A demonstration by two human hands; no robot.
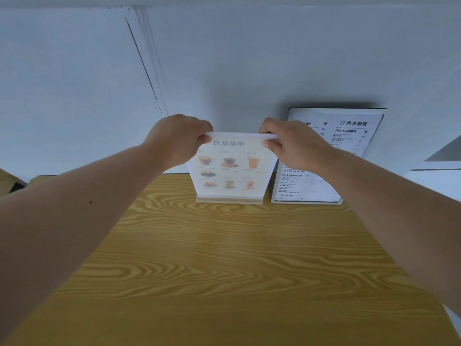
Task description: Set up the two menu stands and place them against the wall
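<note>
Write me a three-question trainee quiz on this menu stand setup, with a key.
1. True or false: the left hand and right hand both pinch the top edge of the drinks picture menu.
2. Which base does that menu stand in? A) a pale wooden base B) a black metal clip C) none, it lies flat.
3. Fill in: the black-and-white text menu stands to the ____ of the picture menu, near the wall.

Key: 1 true; 2 A; 3 right.
</note>
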